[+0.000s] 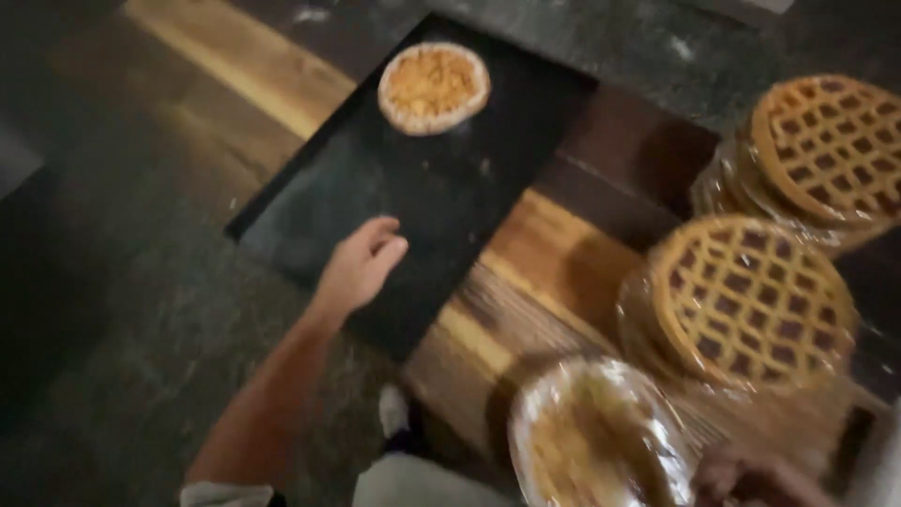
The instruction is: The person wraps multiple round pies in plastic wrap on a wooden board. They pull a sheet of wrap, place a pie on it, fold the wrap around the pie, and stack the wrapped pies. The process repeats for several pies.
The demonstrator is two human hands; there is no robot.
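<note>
My left hand [361,268] hangs over the near edge of the dark tray [441,188], fingers loosely curled together and gripping nothing; whether it actually touches the tray I cannot tell through the blur. That tray is my landmark. On its far end sits a single crumb-topped pie [433,86], well apart from my hand, and the rest of the tray is bare. To the right of the tray, a stack of lattice pies [751,300] in clear wrap rests on the wooden counter [554,244], with a second lattice-pie stack [826,150] behind it. Nearer me than the tray, at the lower right, a wrapped crumb pie [596,437] sits close to my right hand [751,479], which is half cut off by the frame, so I cannot say whether it is closed on that pie or merely beside it. The tray seems to jut out past the counter edge toward me, so a careless push or lift at this end could, I think, tip it and send the lone pie sliding. The slick wrap on the stacks looks likely to let them slip if bumped.
</note>
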